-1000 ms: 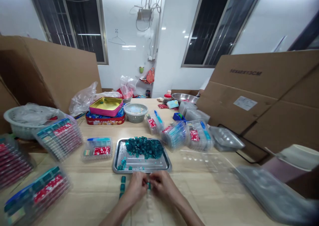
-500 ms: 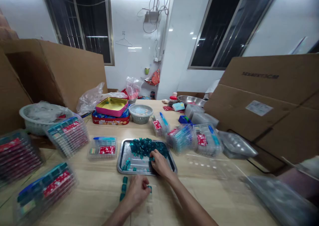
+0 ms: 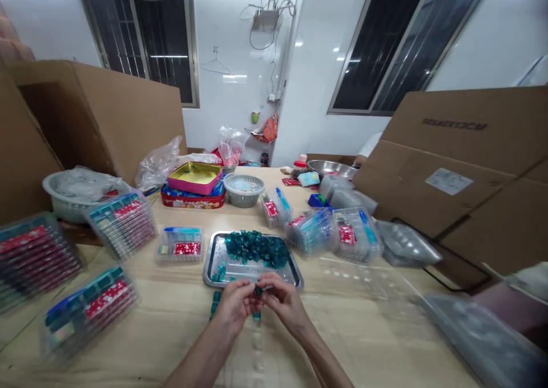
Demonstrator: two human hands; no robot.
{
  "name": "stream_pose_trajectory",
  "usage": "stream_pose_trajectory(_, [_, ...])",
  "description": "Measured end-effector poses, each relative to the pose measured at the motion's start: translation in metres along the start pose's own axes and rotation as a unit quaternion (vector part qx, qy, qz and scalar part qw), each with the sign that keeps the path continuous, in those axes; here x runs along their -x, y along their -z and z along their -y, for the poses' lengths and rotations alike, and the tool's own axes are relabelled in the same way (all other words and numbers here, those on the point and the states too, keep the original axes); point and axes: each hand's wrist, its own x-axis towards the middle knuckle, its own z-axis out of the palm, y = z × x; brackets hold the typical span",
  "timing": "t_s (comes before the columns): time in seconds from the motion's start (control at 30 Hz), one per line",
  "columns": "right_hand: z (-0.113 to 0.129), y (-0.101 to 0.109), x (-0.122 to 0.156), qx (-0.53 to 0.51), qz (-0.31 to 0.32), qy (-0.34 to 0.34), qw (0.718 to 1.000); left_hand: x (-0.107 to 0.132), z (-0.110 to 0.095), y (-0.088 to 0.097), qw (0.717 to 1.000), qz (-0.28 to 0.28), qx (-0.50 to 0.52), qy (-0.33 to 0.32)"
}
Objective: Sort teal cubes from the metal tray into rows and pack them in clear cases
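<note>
My left hand [image 3: 235,306] and my right hand [image 3: 282,302] meet just in front of a metal tray [image 3: 214,268], fingers pinched together on a small teal piece [image 3: 258,291]. A heap of teal pieces [image 3: 257,247] fills the tray's far half. A few teal pieces [image 3: 214,304] sit in a row on the wooden table [image 3: 162,331] by my left hand. A clear plastic insert tray [image 3: 257,354] lies under my wrists.
Stacks of filled clear packs stand at the left [image 3: 122,222] and behind the tray on the right [image 3: 334,234]. A single filled pack [image 3: 180,244] lies left of the tray. Cardboard boxes [image 3: 462,165] flank both sides. A white basket [image 3: 244,189] and tin [image 3: 194,177] sit farther back.
My right hand reached into the tray's teal heap, then came back to meet my left hand in front of the tray. The view shifted slightly.
</note>
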Motion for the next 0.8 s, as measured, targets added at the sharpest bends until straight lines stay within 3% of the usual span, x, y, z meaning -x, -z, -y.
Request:
stream_pose_trajectory(0.2, [0.010,-0.009,0.018,-0.063,-0.088,-0.076,0.991,0.012,0.000,0.007,0.999,0.013,0.012,-0.041])
stream_pose_trajectory(0.43, [0.013,-0.012,0.019,-0.021,-0.066,-0.112,0.991,0.014,0.007,0.010,0.991,0.009,-0.065,-0.114])
stream_pose_trajectory(0.6, [0.020,-0.012,0.017,-0.085,-0.060,-0.146,0.984,0.015,0.007,0.007,0.986,0.004,-0.105,-0.129])
stream_pose_trajectory(0.8, [0.022,-0.013,0.020,-0.184,-0.038,-0.188,0.964,0.017,0.003,0.010,0.982,0.046,-0.136,-0.121])
